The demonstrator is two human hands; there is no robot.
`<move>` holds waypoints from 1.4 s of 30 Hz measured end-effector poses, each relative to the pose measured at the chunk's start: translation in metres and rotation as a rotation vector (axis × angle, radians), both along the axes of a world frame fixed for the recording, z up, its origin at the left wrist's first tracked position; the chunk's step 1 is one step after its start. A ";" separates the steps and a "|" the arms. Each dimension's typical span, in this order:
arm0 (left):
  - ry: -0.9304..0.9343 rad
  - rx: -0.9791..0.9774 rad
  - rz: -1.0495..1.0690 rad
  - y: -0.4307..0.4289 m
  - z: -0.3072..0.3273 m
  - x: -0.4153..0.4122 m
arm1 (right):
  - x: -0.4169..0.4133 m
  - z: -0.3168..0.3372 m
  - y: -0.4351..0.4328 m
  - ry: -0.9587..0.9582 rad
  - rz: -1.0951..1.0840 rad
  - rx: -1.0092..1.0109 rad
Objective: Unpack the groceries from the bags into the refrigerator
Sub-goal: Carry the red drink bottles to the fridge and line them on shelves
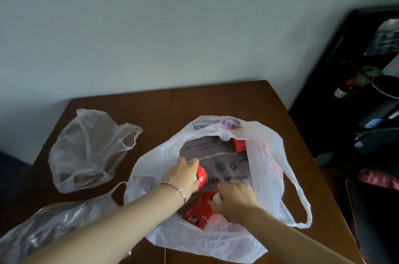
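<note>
A white plastic shopping bag (269, 155) with blue print lies open on the brown table (151, 108). Both hands reach inside it. My left hand (183, 175) grips a red can (201, 174). My right hand (235, 201) holds a red bottle (200, 209) by its white-capped neck. A small red carton (239, 145) lies at the far end of the bag.
Two clear plastic bags lie on the table: one (86, 151) at the left and one (43, 231) at the front left. A black cabinet (345, 91) with bottles stands to the right. A dark chair (375, 220) is at the right edge.
</note>
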State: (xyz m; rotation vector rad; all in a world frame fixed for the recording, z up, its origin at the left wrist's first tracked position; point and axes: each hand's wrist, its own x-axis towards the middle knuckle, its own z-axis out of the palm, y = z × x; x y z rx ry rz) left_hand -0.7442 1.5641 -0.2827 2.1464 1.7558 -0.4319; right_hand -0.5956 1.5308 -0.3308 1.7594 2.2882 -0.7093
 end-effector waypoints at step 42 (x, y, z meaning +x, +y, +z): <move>-0.855 0.008 -1.618 -0.588 0.167 0.334 | 0.150 0.233 -0.730 -0.595 -1.581 0.299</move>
